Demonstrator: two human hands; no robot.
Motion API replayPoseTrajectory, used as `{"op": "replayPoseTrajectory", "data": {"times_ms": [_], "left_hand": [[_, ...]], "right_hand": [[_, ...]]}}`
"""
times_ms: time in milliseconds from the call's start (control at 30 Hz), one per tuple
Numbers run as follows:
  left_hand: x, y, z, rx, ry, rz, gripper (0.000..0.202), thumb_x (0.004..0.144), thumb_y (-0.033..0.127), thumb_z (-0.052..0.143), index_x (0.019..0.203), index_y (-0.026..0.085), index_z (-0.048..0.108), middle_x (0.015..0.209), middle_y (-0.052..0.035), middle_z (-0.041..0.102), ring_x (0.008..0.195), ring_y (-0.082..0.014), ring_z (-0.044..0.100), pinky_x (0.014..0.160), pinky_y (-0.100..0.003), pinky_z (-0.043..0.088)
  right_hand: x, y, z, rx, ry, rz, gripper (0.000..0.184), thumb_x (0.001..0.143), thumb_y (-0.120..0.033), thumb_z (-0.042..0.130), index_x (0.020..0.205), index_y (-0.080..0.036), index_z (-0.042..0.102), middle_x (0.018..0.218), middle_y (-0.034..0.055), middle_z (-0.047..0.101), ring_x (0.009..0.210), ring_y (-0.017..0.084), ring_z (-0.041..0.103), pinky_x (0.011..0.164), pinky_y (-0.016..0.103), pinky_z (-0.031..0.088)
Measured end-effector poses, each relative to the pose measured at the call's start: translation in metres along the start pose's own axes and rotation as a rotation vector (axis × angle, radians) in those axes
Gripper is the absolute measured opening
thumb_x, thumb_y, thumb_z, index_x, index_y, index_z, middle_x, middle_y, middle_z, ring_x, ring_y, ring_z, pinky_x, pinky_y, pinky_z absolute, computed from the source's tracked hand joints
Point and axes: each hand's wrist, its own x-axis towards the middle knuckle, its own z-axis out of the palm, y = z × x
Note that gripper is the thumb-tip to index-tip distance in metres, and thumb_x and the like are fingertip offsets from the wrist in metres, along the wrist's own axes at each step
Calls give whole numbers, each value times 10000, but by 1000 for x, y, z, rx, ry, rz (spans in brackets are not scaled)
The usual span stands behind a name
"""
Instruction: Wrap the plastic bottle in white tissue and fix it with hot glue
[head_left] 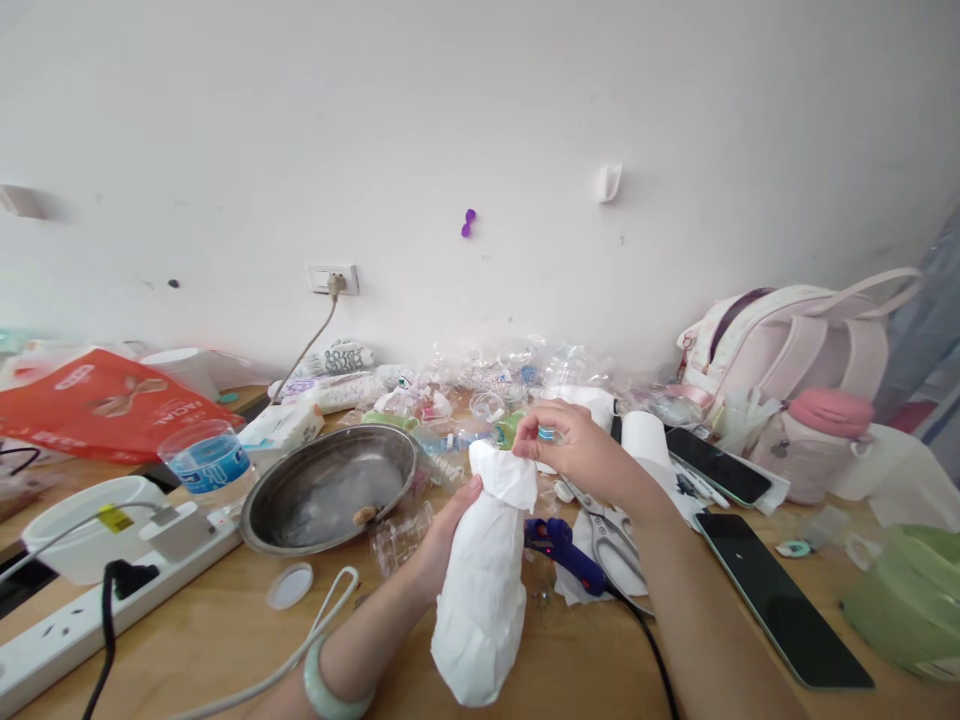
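A white, bottle-shaped form [480,600] wrapped in wrinkled tissue-like paper stands tilted in front of me. What lies beneath the wrapping is hidden. My left hand [441,535] is closed around its left side, just below the neck; a pale bangle circles that wrist. With thumb and fingers pinched, my right hand [568,436] grips the edge of the white paper [504,474] folded over the top. Behind the form on the right lie a dark blue glue gun [566,556] with a small red light and a pair of grey-handled scissors [609,535].
A metal basin [322,500] sits left of centre, near a white power strip [112,610]. Clear plastic scraps [487,370] crowd the wall. On the right are a phone [780,600], a green container [907,600], a pink-lidded bottle [814,445] and a backpack [795,340].
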Motion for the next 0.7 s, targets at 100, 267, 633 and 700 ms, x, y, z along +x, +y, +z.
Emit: {"op": "replayPoseTrajectory", "data": {"times_ms": [100, 267, 633, 700], "left_hand": [[3, -2, -2, -24, -13, 21, 411, 668, 516, 665, 725, 109, 689, 596, -67, 650, 514, -154, 562, 521, -268, 414], [5, -6, -4, -27, -20, 53, 395, 741, 490, 614, 787, 107, 699, 620, -68, 666, 512, -148, 573, 516, -258, 426], [4, -8, 7, 25, 41, 63, 418, 678, 501, 678, 831, 113, 699, 577, -38, 646, 484, -129, 536, 482, -243, 398], [4, -6, 8, 48, 61, 112, 411, 685, 493, 676, 849, 117, 697, 573, -28, 641, 478, -118, 518, 484, -238, 383]], "right_hand": [[-2, -3, -1, -155, 4, -30, 162, 851, -251, 589, 696, -223, 627, 832, 3, 602, 941, 199, 531, 947, 431, 293], [-5, -3, -5, -191, -67, -35, 179, 873, -246, 557, 707, -216, 619, 850, 10, 604, 953, 200, 528, 966, 441, 270], [0, 7, -5, -104, -164, -5, 171, 807, -212, 614, 637, -194, 626, 773, -6, 602, 827, 173, 557, 840, 352, 339], [0, 7, -6, -53, -134, 69, 118, 766, -236, 653, 656, -195, 652, 778, -4, 616, 793, 168, 566, 774, 316, 369]]}}
